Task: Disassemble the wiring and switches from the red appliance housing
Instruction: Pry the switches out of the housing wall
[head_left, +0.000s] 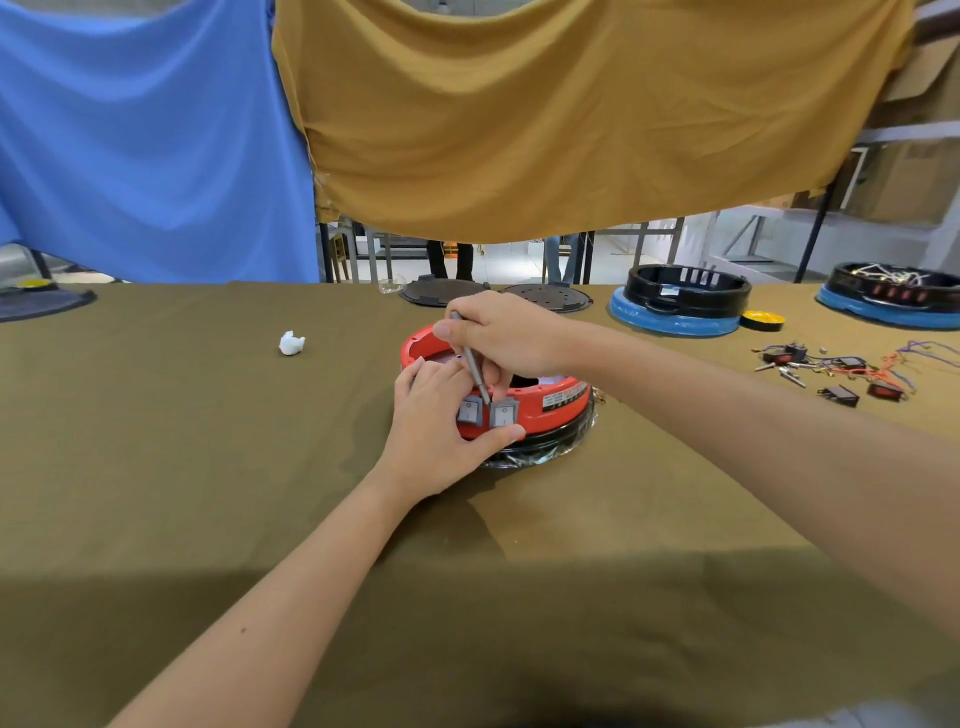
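Red round plastic appliance housing (563, 402) sits mid-table on olive cloth (208, 467). Left hand (434, 431) clamps its wall to steady it; right hand (501, 338) grips thin grey metal tool (472, 364), tip betw. two grey rocker switches (488, 414), prob. to pry them out.

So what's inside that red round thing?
Not much shows. The red housing is open on top, with a dark hollow and a pale patch inside. The right hand and its metal tool cover the rest, so any wires in there stay hidden.
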